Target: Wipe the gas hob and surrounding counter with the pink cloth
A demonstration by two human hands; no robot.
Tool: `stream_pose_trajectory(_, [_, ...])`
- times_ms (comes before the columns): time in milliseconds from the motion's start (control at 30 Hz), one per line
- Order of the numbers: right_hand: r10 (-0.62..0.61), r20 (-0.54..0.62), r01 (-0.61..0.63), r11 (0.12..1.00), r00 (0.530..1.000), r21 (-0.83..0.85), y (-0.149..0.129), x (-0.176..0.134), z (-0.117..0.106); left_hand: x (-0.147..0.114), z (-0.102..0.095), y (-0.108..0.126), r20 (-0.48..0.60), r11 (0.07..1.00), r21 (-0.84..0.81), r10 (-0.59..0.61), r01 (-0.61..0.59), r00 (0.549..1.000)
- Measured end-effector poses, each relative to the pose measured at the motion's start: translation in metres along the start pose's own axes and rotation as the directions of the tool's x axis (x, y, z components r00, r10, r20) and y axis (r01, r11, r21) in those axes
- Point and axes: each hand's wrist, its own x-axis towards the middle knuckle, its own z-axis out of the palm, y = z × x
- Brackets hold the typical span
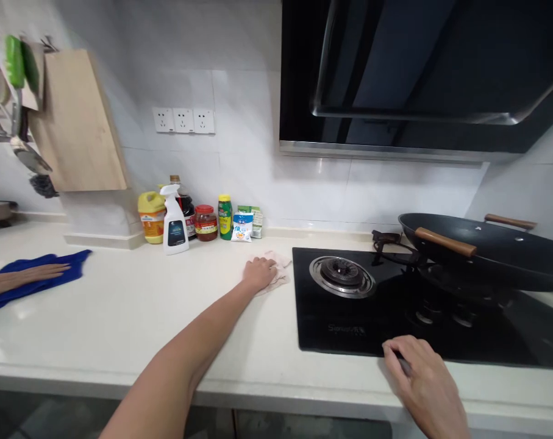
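Note:
My left hand presses on a pale, thin cloth that lies on the white countertop beside the left edge of the black gas stove. Its fingers are curled over the cloth. By the stove's front edge is my right hand, with bent fingers and the thumb close to them. A small dark grey bit shows between thumb and fingers; what it is, I cannot make out. A round burner without a pan support sits between my two hands, further back.
Another person's hand lies flat on a blue cloth at far left. A spray bottle, a red-lidded jar and other containers line the wall. A large wok rests on the right burner beneath the range hood.

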Motion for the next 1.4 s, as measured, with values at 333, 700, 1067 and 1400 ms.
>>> stream_pose_trajectory(333, [-0.001, -0.014, 0.001, 1.000, 1.000, -0.021, -0.001, 0.002, 0.001, -0.012, -0.001, 0.036, -0.045, 0.972, -0.235, -0.005, -0.006, 0.999])
stream_pose_trajectory(700, [0.051, -0.001, -0.051, 0.998, 0.999, 0.042, 0.003, 0.002, 0.000, -0.094, -0.003, 0.116, 0.031, 0.907, -0.340, 0.275, -0.249, 0.961])
stream_pose_trajectory(1067, [-0.114, 0.167, 0.050, 0.938, 0.979, 0.344, -0.064, 0.034, 0.003, -0.160, -0.033, 0.096, 0.057, 0.601, -0.701, 0.584, -0.384, 0.809])
stream_pose_trajectory(1400, [-0.098, 0.634, 0.011, 0.990, 0.767, 0.139, -0.150, 0.071, 0.019, -0.116, -0.064, 0.019, 0.237, 0.567, -0.820, 0.471, -0.085, 0.850])
